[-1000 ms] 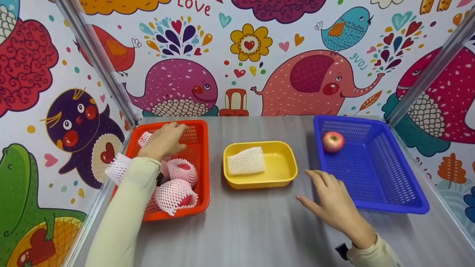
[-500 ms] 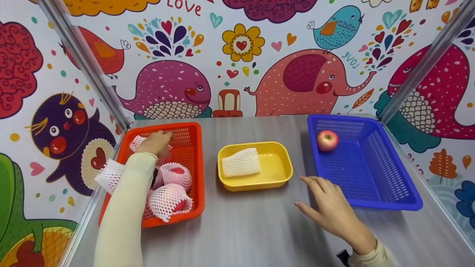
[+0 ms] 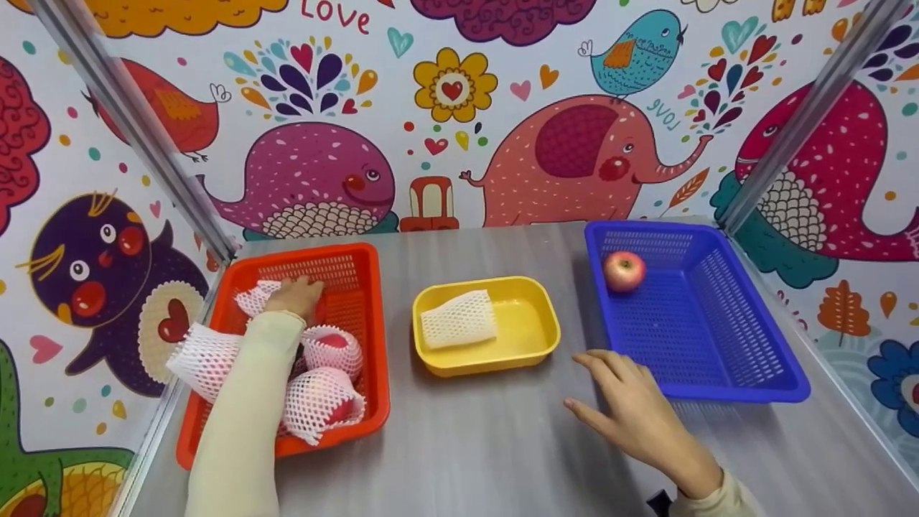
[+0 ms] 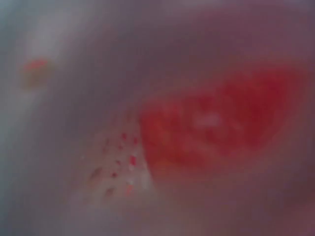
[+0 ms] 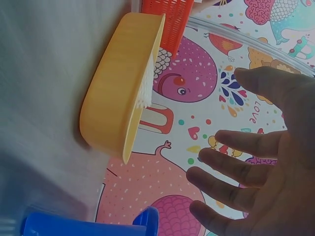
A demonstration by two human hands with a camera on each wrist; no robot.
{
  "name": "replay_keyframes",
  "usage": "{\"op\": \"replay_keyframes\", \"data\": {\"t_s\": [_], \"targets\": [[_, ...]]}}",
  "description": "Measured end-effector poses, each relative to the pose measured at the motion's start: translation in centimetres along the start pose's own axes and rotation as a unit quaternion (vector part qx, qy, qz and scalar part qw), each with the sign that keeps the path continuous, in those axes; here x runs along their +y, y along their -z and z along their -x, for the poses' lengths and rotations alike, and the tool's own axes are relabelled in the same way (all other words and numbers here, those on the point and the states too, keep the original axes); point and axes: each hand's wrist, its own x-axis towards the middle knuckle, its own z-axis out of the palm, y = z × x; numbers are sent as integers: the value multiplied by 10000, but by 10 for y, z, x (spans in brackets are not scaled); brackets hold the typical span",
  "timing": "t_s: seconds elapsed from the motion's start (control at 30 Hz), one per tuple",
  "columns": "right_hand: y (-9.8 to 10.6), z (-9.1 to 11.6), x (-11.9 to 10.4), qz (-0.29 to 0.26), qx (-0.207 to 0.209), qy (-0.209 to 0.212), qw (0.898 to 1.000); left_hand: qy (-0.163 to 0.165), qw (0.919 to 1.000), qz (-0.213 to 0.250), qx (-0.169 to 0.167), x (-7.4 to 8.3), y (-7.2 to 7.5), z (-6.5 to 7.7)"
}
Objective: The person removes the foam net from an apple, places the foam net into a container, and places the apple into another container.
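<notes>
Left hand point(image 3: 296, 296) curled over a white foam-net-wrapped red apple point(image 3: 260, 296) at the far end of the orange plastic mesh basket point(image 3: 373, 345); right hand point(image 3: 632, 409) flat, fingers spread, on the grey table point(image 3: 488, 445). Best gripped firmly through the net, lifted clear of the 2 wrapped neighbours.

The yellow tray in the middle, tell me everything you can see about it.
The yellow tray is a shallow, rounded rectangle that looks like glossy plastic. It sits flat on the grey table between the red basket and the blue basket, touching neither. One white foam net lies in its left half. No hand touches it.
</notes>
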Motion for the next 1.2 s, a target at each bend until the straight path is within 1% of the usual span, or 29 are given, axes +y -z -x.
{"op": "replay_keyframes", "data": {"t_s": [0.1,0.23,0.33,0.4,0.47,0.57,0.63,0.73,0.87,0.97,1.2], "targets": [[-1,-1,0,-29,59,43,10000,79,9998,-187,63,0,-3,1],[-2,1,0,-46,108,112,9999,221,9994,-265,75,-3,-10,2],[-4,2,-1,-84,156,193,9997,258,9991,-326,120,-7,-16,3],[-4,2,-1,-113,198,243,9994,261,9989,-347,164,-8,-17,5],[-4,2,-1,-137,222,261,9993,251,9988,-373,198,-8,-15,6],[-2,0,0,-147,217,248,9994,228,9988,-375,208,-5,-8,7],[-1,-1,0,-150,209,243,9994,197,9987,-388,279,-3,-4,7],[0,-1,0,-173,235,259,9992,85,9977,-404,546,-1,4,9],[1,0,0,-228,253,229,9992,-74,9943,-446,965,6,16,13],[1,2,0,-254,233,175,9993,-122,9928,-478,1092,16,28,18],[-1,7,0,-322,143,41,9994,-176,9919,-450,1175,45,51,36]]}}
